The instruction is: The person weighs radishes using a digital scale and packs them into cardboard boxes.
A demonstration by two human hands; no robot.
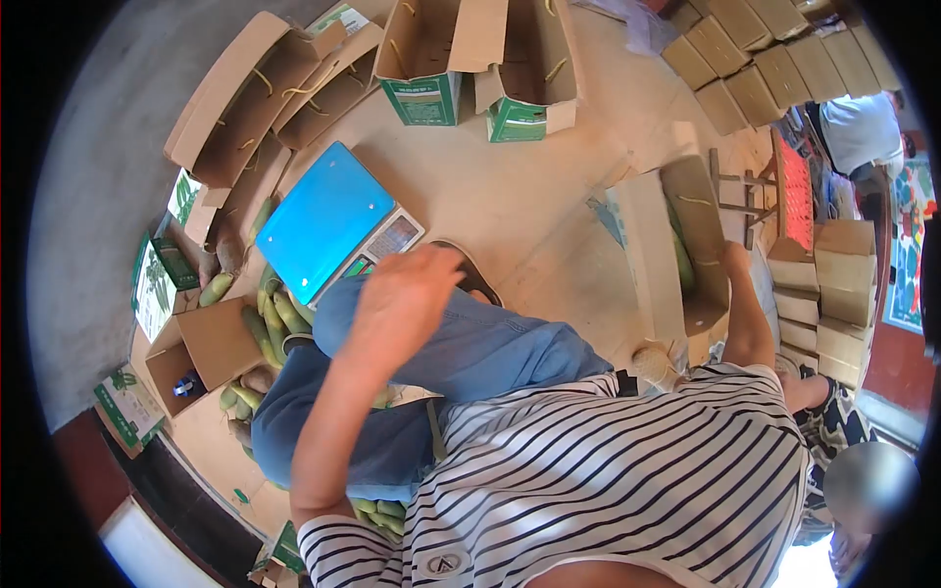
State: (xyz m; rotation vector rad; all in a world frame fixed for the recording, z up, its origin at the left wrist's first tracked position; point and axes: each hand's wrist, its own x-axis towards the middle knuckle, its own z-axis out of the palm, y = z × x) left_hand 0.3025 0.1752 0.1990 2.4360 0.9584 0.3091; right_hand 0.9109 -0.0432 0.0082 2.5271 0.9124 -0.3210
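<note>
Reaching: your left hand (402, 294) is hanging loose, fingers spread, gripping nothing, over the blue scale (323, 220) | your right hand (735, 257) is touching the box (676, 245); grip hidden | steady that box first.

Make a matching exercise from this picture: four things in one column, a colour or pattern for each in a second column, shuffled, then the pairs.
Things
1. scale platform
2. shirt
3. trousers
4. crate

Colours
A. red
B. black and white stripes
C. bright blue, glossy
D. denim blue

Pairs: 1-C, 2-B, 3-D, 4-A
</note>
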